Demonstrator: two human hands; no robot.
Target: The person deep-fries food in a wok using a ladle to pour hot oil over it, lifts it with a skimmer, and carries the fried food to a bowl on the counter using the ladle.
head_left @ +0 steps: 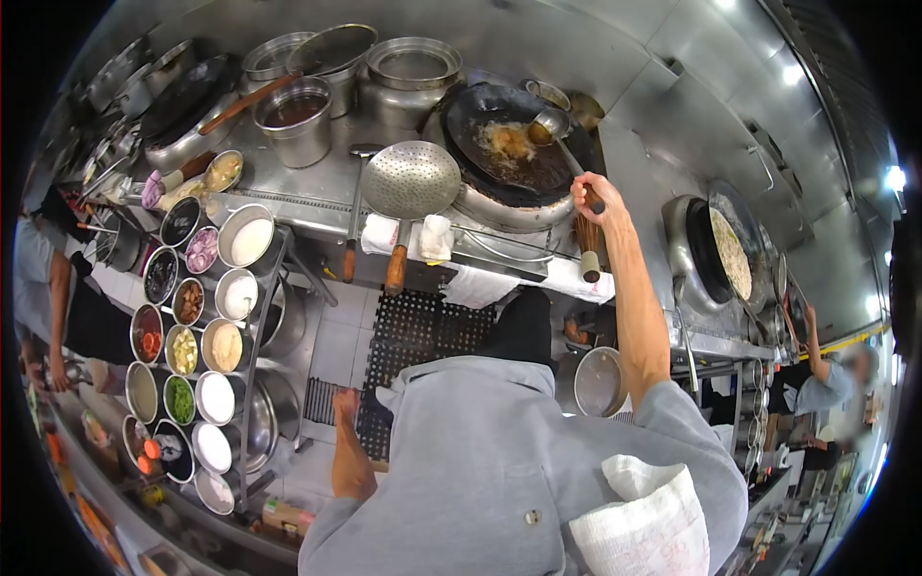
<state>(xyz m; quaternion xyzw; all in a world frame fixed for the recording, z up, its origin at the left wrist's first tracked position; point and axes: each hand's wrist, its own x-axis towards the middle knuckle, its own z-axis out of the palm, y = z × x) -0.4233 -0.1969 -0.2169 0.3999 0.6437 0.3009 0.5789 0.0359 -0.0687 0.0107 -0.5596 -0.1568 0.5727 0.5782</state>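
"Two hands belong to the wearer here; what is each one doing?"

"The right hand [597, 199] has its fingers closed around the handle of the ladle [552, 122]. The left hand [346, 403] hangs low at the wearer's side, well apart from the desk [331, 175]. I can't tell whether its fingers are spread or pressed together."

"Where is the ladle's bowl?"

"At the right side of the dark wok [467, 117], beside the golden, foaming patch [510, 142]. The wok sits on the round burner stand [514, 218]."

"So which step would you call this?"

"Ladle work over hot liquid, I'd judge, with something frying in that foam. I can't make out what it is, or how cooked."

"And what would the next move call for?"

"A firm grip and a slow turn of the wrist, since a quick tilt could splash. The skimmer [412, 180] is near, just left of the wok, its wooden handle towards the wearer."

"Anything below the right hand?"

"A bristled brush [587, 236], hanging at the desk's front edge. White cloths [437, 236] lie along that edge too."
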